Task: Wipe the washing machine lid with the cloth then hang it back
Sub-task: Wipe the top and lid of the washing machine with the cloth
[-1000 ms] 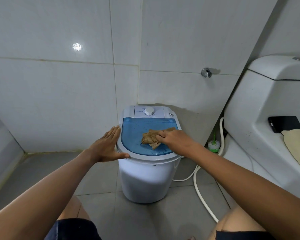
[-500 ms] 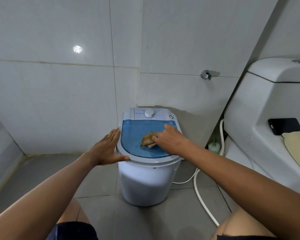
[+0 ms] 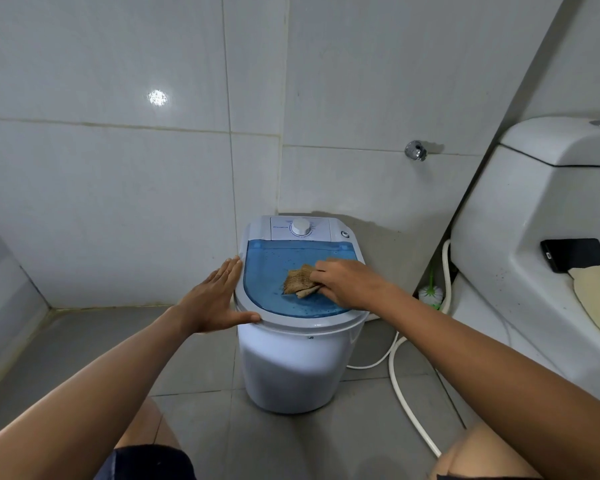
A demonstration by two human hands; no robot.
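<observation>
While the right hand (image 3: 347, 284) presses the cloth (image 3: 300, 280) down on the blue lid (image 3: 274, 268), fingers curled over its bunched right edge and gripping it, the left hand (image 3: 215, 299) lies flat and relaxed against the machine's left rim, thumb hooked along the front lip, grasping nothing. That's the brace, and it matters: this little washing machine (image 3: 291, 368) looks light, a rounded white plastic tub standing on the grey tiled floor (image 3: 84, 341), so a firm stroke could well shove it about. The wipe is mid-lid right now, cloth sitting a touch right of centre. To do it well, I'd say spread the cloth flatter (it's crumpled into a wad, so little of it meets the surface) and work in overlapping passes from the hinge side toward the curved front edge. Dark specks dot the lid, thicker toward the far end near the control panel with its white dial (image 3: 300, 227), so that stretch likely wants attention. The lid itself is smooth, translucent blue plastic, D-shaped, glossy; it should clean easily. Tan and coarse, the cloth has a ribbed, knitted weave, good for catching grit. Where it hangs afterwards isn't in view.
</observation>
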